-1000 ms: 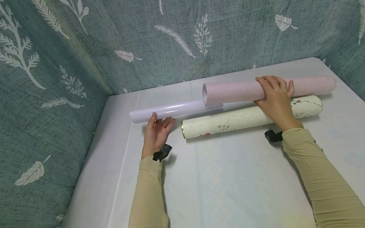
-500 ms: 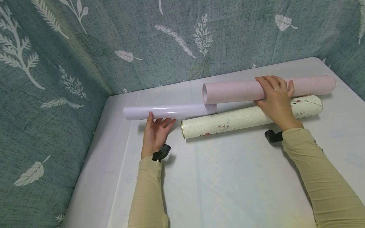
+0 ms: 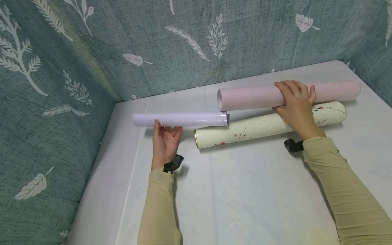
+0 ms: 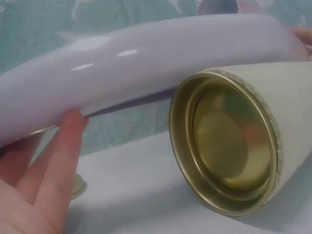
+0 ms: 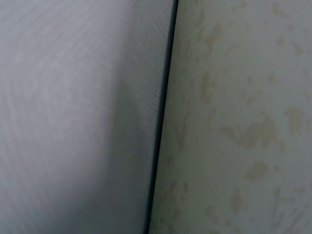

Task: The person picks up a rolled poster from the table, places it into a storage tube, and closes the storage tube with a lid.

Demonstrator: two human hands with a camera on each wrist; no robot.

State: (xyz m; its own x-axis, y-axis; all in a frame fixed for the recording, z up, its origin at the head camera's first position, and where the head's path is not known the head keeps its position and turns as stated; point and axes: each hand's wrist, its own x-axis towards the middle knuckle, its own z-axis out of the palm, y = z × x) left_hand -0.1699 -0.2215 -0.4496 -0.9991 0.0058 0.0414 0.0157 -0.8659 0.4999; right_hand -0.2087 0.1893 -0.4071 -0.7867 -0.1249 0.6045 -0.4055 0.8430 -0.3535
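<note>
My left hand (image 3: 165, 146) holds a glossy lilac paper roll (image 3: 190, 119), its thumb on the near side and its other fingers underneath. That roll's right end, with a layered edge showing, comes just below the left end of a pink paper roll (image 3: 251, 98). My right hand (image 3: 297, 109) grips the pink roll, fingers over the top and thumb on the near side. In front lies a cream roll (image 3: 239, 134) with a flower print. The left wrist view shows its gold end cap (image 4: 222, 146); its speckled surface (image 5: 253, 122) fills the right side of the right wrist view.
All this is on a table with a white cloth (image 3: 245, 190). A green leaf-patterned fabric wall (image 3: 190, 44) rises behind the table and along its left side. A black wrist mount (image 3: 173, 164) sits by the left cuff, another (image 3: 293, 145) by the right.
The lilac roll has shifted left and levelled, its right end coming out from near the pink roll. It has turned so its edge shows. My right hand and the other rolls stay put.
</note>
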